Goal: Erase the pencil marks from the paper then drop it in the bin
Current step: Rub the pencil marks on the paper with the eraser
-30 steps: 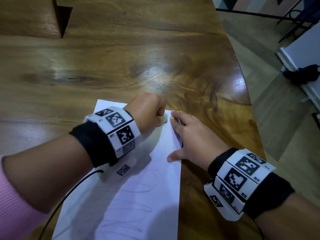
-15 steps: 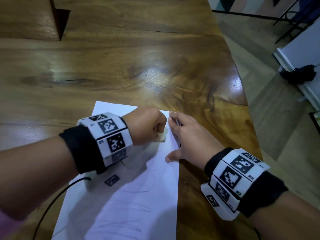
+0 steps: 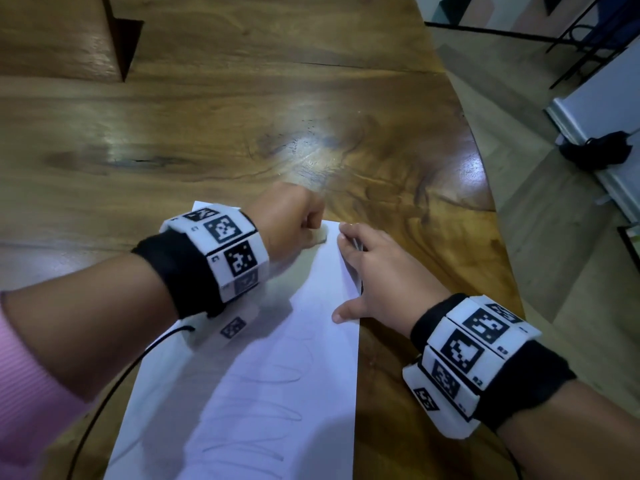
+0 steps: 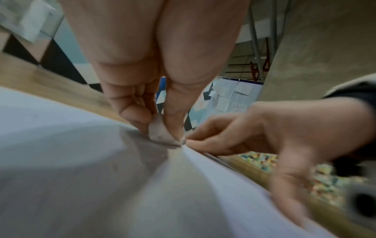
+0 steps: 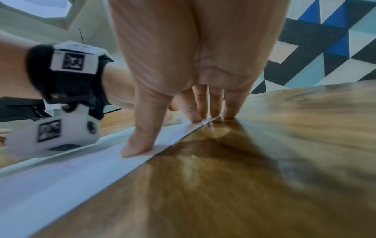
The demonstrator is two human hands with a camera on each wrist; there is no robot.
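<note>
Paper (image 3: 263,393) lies flat on the wooden table (image 3: 242,133), pencil scribbles (image 3: 263,375) showing on its near half. Left hand (image 3: 291,223): fingers (image 4: 132,111) curled tight, pinching a small white eraser (image 4: 162,133) whose lower edge touches the sheet near the far right corner. Right hand (image 3: 377,275): fingers (image 5: 195,111) straight and spread, tips pressing the sheet's right edge, thumb (image 5: 140,138) flat on the paper nearer the body. Little finger touches the table just beside the edge.
</note>
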